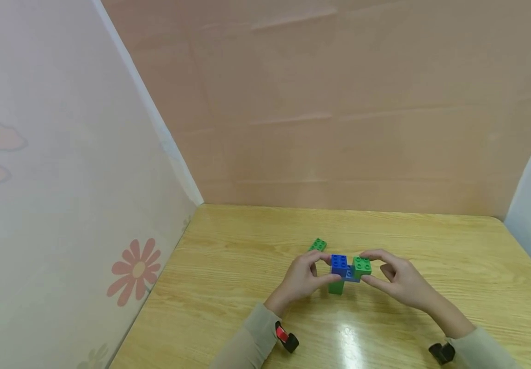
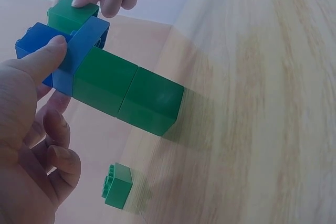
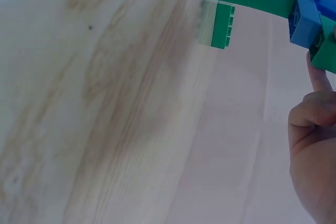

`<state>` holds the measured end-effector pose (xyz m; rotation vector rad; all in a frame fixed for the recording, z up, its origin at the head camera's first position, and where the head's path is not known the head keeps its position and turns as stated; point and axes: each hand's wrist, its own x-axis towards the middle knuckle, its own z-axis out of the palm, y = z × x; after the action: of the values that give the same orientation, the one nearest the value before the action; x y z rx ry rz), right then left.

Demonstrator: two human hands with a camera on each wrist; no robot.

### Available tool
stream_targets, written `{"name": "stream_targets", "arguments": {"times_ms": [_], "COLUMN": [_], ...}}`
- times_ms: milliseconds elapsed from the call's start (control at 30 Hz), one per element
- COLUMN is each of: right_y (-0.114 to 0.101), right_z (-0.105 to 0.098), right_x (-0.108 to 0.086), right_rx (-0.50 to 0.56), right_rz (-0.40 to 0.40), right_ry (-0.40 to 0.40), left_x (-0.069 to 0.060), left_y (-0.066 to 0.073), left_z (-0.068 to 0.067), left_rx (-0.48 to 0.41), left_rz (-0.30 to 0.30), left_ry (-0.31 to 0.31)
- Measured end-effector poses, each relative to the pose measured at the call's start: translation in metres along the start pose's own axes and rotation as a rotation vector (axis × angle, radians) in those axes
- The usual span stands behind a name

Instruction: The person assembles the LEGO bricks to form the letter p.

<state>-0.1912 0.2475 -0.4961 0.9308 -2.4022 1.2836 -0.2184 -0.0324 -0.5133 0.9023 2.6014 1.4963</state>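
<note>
Two green bricks (image 2: 128,90) stand stacked on the table, with a lighter blue brick (image 2: 81,56) lying across their top and jutting out to the right. On its left end sits a dark blue brick (image 1: 339,262), pinched between thumb and fingers of my left hand (image 1: 299,281). My right hand (image 1: 404,284) pinches another green brick (image 1: 362,264) at the lighter blue brick's right end. Whether that green brick is fully seated on the studs, I cannot tell. In the right wrist view it is partly cut off by the frame edge.
A loose green brick (image 1: 318,245) lies on the wooden table (image 1: 228,287) behind the left hand, apart from the stack. A brown-covered wall (image 1: 339,113) rises at the table's back edge. A pale wall with flower prints (image 1: 62,154) borders the left side.
</note>
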Motion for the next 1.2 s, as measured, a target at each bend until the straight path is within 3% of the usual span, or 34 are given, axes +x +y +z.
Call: {"name": "stream_targets", "arguments": {"times_ms": [333, 767, 933, 1200], "right_y": [0.011, 0.036, 0.048, 0.065], "right_z": [-0.009, -0.015, -0.011, 0.000], "right_x": [0.007, 0.027, 0.034, 0.046], "right_rx": [0.169, 0.114, 0.094, 0.174], "right_rz": [0.057, 0.167, 0.214, 0.278], "right_ry": [-0.043, -0.029, -0.059, -0.143], "left_x": [0.001, 0.002, 0.002, 0.001], "left_y": [0.001, 0.001, 0.000, 0.000], "left_z": [-0.002, -0.002, -0.001, 0.000], "left_rx": [0.012, 0.014, 0.009, 0.005], "left_rz": [-0.017, -0.020, -0.017, -0.004], "left_ry": [0.004, 0.002, -0.001, -0.003]}}
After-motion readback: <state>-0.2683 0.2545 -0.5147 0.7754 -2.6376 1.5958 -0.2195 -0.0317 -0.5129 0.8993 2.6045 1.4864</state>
